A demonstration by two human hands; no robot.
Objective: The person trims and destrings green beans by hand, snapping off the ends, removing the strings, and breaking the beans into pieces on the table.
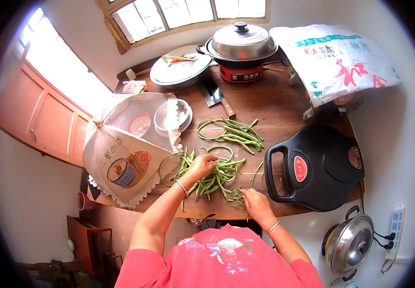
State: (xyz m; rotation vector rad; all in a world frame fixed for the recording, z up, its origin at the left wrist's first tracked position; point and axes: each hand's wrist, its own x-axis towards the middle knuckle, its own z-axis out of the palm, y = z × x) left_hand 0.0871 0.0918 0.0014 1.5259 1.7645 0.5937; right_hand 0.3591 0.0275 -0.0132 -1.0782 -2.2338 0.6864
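Note:
A loose pile of long green beans lies near the table's front edge. My left hand is over the pile with its fingers closed on a green bean, whose curved length loops out beside the fingertips. To the right, my right hand is pinched at the lower end of another green bean. Thin trimmings lie beside its fingertips. Farther back is a second, neater bunch of green beans. My fingers partly hide what each hand grips.
A cleaver lies behind the bunch. A mesh food cover stands left, over bowls. At right is a black electric griddle. Behind are a lidded pan on a red cooker, a covered basin and a printed white sack.

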